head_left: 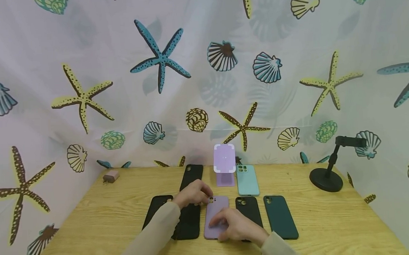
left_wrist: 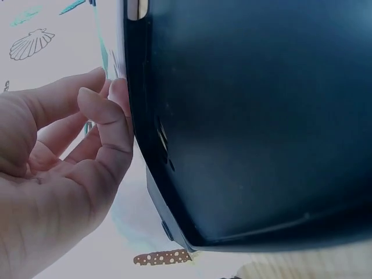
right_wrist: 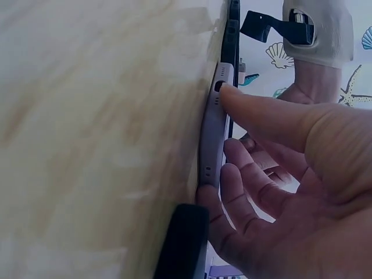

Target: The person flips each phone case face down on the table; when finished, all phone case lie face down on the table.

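Note:
A lilac phone case (head_left: 213, 210) lies back up on the table, its camera cutouts at the far left corner. My left hand (head_left: 195, 193) reaches over a black phone case (head_left: 189, 223) and has its fingertips at that corner of the lilac case. Loosely bent fingers show in the left wrist view, their tips partly hidden behind the edge of a dark case (left_wrist: 250, 128). With my right hand (head_left: 237, 225) I hold the near end of the lilac case. My thumb is at the charging port on its end edge (right_wrist: 214, 133), and bent fingers lie along its back and corner.
Another black case (head_left: 156, 205) is left, one more (head_left: 191, 173) behind. To the right are a black case (head_left: 249, 209) and a dark teal one (head_left: 281, 217). Behind stand a light blue case (head_left: 247, 180) and lilac stand (head_left: 224, 159). A black stand (head_left: 326, 179) is far right.

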A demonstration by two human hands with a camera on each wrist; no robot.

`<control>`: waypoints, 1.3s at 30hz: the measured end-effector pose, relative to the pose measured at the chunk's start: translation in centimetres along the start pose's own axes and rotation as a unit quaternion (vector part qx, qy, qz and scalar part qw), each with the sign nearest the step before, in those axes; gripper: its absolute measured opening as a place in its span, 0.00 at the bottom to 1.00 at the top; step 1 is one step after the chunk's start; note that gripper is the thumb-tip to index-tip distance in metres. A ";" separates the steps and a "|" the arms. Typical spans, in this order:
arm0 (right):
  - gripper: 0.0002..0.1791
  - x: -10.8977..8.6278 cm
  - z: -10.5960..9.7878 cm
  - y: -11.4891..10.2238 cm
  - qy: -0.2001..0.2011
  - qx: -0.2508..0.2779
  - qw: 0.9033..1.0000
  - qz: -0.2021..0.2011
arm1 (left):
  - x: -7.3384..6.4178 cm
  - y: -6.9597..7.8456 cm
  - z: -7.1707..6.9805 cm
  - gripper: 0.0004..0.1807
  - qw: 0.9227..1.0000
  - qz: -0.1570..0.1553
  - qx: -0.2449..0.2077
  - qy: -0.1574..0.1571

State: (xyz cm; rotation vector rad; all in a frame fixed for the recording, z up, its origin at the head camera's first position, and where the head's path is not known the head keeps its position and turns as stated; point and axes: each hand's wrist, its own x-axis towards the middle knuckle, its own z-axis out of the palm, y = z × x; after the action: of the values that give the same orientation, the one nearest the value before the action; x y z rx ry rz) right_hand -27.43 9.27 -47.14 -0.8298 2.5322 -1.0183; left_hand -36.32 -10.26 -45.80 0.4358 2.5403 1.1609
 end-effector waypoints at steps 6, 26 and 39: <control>0.22 -0.2 0.1 0.0 0.002 -0.018 1.000 -0.010 | 0.1 -0.1 0.1 0.14 1.000 -0.004 0.006 0.001; 0.30 -0.4 0.0 0.2 -0.031 -0.034 0.999 -0.014 | 0.4 0.0 -0.2 0.10 0.999 -0.010 -0.040 0.023; 0.31 -0.1 0.3 -0.4 -0.045 -0.097 0.994 -0.021 | 0.7 -0.4 -0.7 0.11 0.994 -0.040 -0.097 0.017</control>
State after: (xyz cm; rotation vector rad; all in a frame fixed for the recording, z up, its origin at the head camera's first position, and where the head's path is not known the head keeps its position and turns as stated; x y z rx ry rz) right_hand -27.02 8.96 -47.02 -0.9618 2.5750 -0.7359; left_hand -37.32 -10.71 -45.82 0.2661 2.4179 1.3782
